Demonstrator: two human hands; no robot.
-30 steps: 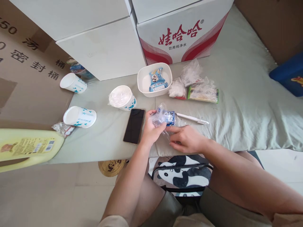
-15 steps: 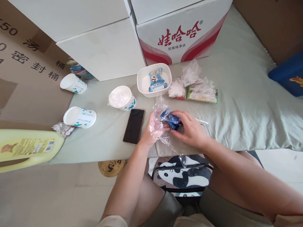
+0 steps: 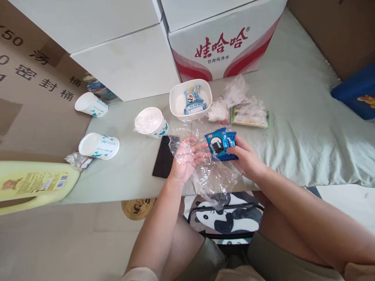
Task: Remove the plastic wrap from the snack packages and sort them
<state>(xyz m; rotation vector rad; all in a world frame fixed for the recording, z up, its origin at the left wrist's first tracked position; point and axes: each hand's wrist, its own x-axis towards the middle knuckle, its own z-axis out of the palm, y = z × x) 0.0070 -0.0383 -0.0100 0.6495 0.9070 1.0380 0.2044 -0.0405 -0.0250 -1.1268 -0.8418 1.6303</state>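
Note:
A blue snack packet [image 3: 217, 145] with a dark biscuit pictured on it is gripped at its right side by my right hand [image 3: 247, 158], just above the cloth. My left hand [image 3: 184, 158] is to its left, palm up with fingers stretched out toward the packet. Clear plastic film [image 3: 215, 177] lies over those fingers and hangs crumpled below the packet, past the cloth's front edge. Beneath the left hand is a black phone [image 3: 162, 162], partly covered by film.
Behind the hands stands a white tub [image 3: 177, 105] holding light-blue packets [image 3: 194, 102]. Film-wrapped snacks [image 3: 250, 117] lie right of it. Paper cups [image 3: 150, 121] are on the left, near a yellow jug [image 3: 38, 181]. A large white-and-red carton [image 3: 222, 47] stands at the back.
The blue packet has come clear of the film and turned its printed face up, in my right hand. My left hand's fingers have opened out; the film has spread and dropped lower.

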